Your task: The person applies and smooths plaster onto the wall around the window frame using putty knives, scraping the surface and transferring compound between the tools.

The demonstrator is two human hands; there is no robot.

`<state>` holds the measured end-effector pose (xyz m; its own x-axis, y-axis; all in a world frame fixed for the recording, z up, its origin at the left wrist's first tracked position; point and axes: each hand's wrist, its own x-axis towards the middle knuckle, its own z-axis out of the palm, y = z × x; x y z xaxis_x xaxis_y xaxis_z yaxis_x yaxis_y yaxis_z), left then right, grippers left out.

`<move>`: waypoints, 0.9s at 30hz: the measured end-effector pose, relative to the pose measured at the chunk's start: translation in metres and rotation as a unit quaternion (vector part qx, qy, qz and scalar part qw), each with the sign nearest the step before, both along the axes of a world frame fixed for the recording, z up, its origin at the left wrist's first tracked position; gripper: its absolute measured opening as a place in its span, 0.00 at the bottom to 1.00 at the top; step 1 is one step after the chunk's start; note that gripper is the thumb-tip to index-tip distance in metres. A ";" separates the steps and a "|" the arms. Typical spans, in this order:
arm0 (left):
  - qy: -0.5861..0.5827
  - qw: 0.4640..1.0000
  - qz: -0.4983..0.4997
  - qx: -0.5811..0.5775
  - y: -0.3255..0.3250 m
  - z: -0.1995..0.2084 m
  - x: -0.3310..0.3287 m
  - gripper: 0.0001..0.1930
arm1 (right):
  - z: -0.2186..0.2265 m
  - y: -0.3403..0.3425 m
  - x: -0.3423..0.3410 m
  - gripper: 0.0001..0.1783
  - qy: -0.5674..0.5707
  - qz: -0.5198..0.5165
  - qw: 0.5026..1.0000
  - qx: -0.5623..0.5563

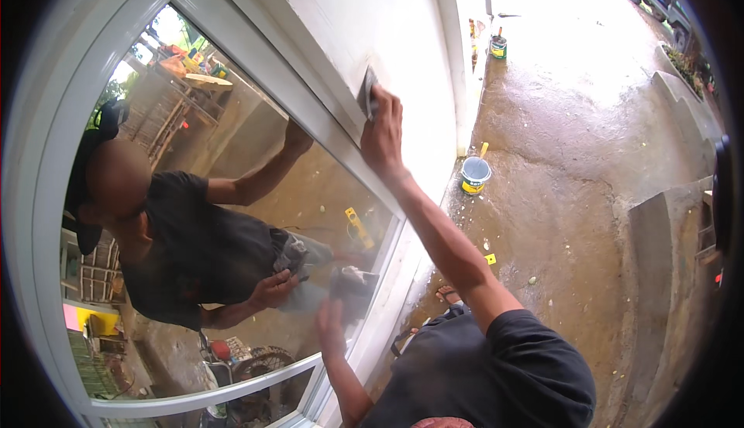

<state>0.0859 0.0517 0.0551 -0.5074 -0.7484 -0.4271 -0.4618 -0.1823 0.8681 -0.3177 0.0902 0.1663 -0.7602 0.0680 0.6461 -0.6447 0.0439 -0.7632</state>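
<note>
My right hand (381,134) is raised against the white wall (387,17) beside the window frame. Its fingers are closed on a thin dark grey flat tool (370,92), pressed to the wall's corner; I cannot make out its exact kind. Lower down, near the window glass, my left hand (331,331) holds a grey flat plate (358,298) with a dab of white paste (353,275) on it. The fingers partly hide behind the plate's edge.
A white-framed window (256,21) with reflective glass fills the left side, mirroring my arms. On the wet brown floor stand a paint bucket (474,174) with a yellow-handled tool and a farther can (497,47). A concrete step (659,257) runs along the right; a vehicle (670,6) stands far off.
</note>
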 end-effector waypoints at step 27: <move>0.000 0.999 -0.045 0.005 0.008 -0.002 -0.007 0.36 | 0.027 0.012 0.032 0.34 -0.035 0.024 0.999 -0.001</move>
<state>0.0785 0.0594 0.0533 -0.5725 -0.6957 -0.4338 -0.4760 -0.1488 0.8668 -0.2859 0.1026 0.1930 -0.8055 0.0313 0.5918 -0.5918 0.0124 -0.8060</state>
